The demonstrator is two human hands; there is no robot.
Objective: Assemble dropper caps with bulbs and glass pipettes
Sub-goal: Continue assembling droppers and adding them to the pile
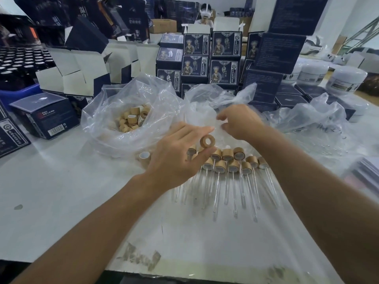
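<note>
My left hand (180, 152) pinches a bamboo-coloured ring cap (207, 141) between thumb and fingertips, its hole facing me. My right hand (240, 121) reaches into a clear plastic bag (205, 103) behind it, fingers curled; what they touch is hidden by the film. Several finished droppers (231, 167), bamboo caps with glass pipettes pointing toward me, lie in rows on the table just under both hands. A loose cap (144, 156) sits left of my left hand. Another clear bag (127, 119) at the left holds several empty caps.
Stacks of dark blue product boxes (205, 58) and open white-lined cartons (82, 68) wall off the back of the white table (61, 191). White jars (346, 78) stand at the far right. A third plastic bag (317, 119) lies right. A person sits far behind.
</note>
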